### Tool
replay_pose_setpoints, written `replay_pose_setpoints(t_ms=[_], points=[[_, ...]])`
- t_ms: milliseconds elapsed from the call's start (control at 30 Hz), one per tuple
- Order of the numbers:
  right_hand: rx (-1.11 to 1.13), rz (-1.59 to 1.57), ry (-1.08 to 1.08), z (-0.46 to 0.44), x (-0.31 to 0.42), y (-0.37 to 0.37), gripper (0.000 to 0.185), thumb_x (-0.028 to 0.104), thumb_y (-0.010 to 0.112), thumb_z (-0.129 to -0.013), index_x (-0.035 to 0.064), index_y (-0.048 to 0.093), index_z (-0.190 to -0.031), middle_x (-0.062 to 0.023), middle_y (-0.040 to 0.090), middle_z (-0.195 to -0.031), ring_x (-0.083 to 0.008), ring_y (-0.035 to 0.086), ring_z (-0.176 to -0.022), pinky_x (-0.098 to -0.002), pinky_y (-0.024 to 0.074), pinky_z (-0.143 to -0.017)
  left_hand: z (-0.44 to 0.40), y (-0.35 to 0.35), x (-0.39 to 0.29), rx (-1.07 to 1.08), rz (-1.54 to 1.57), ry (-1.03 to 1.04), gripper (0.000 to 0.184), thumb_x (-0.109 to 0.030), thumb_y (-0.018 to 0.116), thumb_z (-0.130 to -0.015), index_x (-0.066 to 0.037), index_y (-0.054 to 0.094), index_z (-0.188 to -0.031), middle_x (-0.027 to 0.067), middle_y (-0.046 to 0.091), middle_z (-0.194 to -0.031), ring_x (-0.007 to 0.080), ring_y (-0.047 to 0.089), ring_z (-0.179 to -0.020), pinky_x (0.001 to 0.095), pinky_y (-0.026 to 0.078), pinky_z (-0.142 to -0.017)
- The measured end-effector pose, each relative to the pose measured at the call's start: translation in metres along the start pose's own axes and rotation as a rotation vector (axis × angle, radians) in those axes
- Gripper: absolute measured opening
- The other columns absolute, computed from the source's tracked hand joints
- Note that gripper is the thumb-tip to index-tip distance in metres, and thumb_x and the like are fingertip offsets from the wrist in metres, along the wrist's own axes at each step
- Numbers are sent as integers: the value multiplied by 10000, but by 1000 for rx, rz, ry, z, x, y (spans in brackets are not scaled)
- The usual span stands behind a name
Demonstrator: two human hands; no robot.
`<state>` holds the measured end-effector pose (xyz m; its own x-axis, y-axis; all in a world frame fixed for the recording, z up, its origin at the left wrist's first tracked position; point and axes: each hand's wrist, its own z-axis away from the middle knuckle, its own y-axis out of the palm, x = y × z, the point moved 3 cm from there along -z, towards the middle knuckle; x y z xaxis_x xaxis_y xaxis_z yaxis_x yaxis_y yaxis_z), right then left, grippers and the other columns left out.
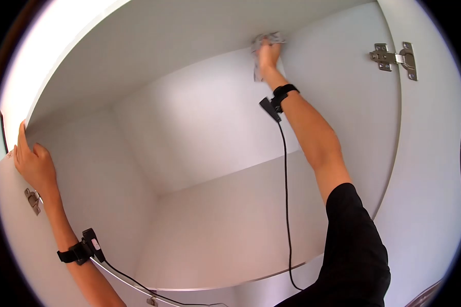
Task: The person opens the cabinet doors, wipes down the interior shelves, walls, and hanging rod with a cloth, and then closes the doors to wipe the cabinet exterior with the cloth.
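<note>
While the right hand point(269, 53) is up inside the smooth white cabinet point(338, 92), it has a crumpled grey mottled sheet point(275, 37) bunched under closed fingers. Sheet sits at the upper rear, by the right-hand corner under the top panel point(189, 41); one flap hangs loose below the hand. Cloth or paper, can't tell.

Handling call: light, limp, not fragile in the hand, though paper could tear. Probably slides easily on the smooth panels. Best hold: the bunched middle, fingers spread behind it; a loose corner would just fold over.

Left hand point(36, 166) has no loose item visible. Fingers partly extended, thumb apart, up at the edge of the bright white panel point(46, 56) at far left. Clamped or just resting, can't tell.

Writing: no brand legible. Pale label point(96, 244) on the small black left-wrist device point(91, 240), too small to read. Small reddish marks point(10, 154) beside the left hand, also unreadable.
</note>
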<state>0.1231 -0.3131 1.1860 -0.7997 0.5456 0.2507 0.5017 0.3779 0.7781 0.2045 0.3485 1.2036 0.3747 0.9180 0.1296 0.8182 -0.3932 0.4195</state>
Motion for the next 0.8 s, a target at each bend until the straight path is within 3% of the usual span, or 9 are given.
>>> replay_pose_setpoints(t_ms=[100,200,267,433,500,567,600,667,800], points=[[-20,32,-149,-27,19,-16,372,185,581,-973,-36,530,-1267,-218,524,-1286,-379,535,-1195,-454,397,-1045,1,2,9,30,-52,85,602,57,446,-796,-88,616,-1355,111,715,-1184,278,659,-1021,431,473,-1023],[-120,44,-251,-5,68,-16,371,194,582,-972,-36,507,-1253,-209,472,-1249,-394,523,-1145,-471,388,-1032,-2,-2,2,-5,-41,110,599,52,449,-799,-94,616,-1355,111,718,-1175,272,668,-985,435,450,-1077],[-67,196,-470,20,98,-11,357,174,609,-953,-35,493,-1218,-205,448,-1215,-402,535,-1080,-477,414,-978,-4,-6,-4,-32,-36,117,597,50,450,-799,-95,617,-1354,113,720,-1168,270,675,-958,438,434,-1108],[102,217,-582,111,121,42,273,133,660,-929,-18,540,-1122,-214,466,-1166,-370,487,-1100,-466,394,-971,-2,-3,-7,-50,-14,23,591,47,440,-812,-92,603,-1363,116,733,-1144,272,697,-904,460,370,-1176],[107,158,-522,147,117,73,289,113,679,-910,-21,536,-1122,-183,504,-1088,-372,510,-1040,-460,402,-958,0,0,-10,-38,18,4,581,41,445,-822,-93,599,-1366,111,726,-1171,270,694,-940,458,363,-1183],[384,186,-417,165,90,105,310,106,662,-924,-4,535,-1185,-197,500,-1197,-339,577,-1030,-461,483,-893,-1,-2,-12,-14,35,-3,571,35,451,-833,-95,596,-1370,105,719,-1198,268,692,-976,456,356,-1190],[385,194,-410,175,92,110,310,106,662,-924,-4,535,-1185,-197,500,-1197,-339,577,-1030,-461,483,-893,-3,-3,-15,-77,37,63,560,22,459,-845,-100,595,-1375,99,709,-1226,268,683,-1014,454,352,-1194],[946,53,359,211,75,126,333,181,661,-974,1,531,-1222,-110,635,-1080,-264,620,-1015,-396,542,-830,-3,4,-13,-130,35,124,530,-30,480,-891,-134,591,-1398,107,697,-1255,273,672,-1067,450,359,-1191],[1267,193,303,257,83,105,430,217,681,-951,-28,552,-1280,-113,654,-1124,-222,641,-1046,-363,575,-797,2,22,-9,-77,95,118,444,-97,505,-943,-131,597,-1377,104,690,-1221,247,651,-1057,416,383,-1131]])
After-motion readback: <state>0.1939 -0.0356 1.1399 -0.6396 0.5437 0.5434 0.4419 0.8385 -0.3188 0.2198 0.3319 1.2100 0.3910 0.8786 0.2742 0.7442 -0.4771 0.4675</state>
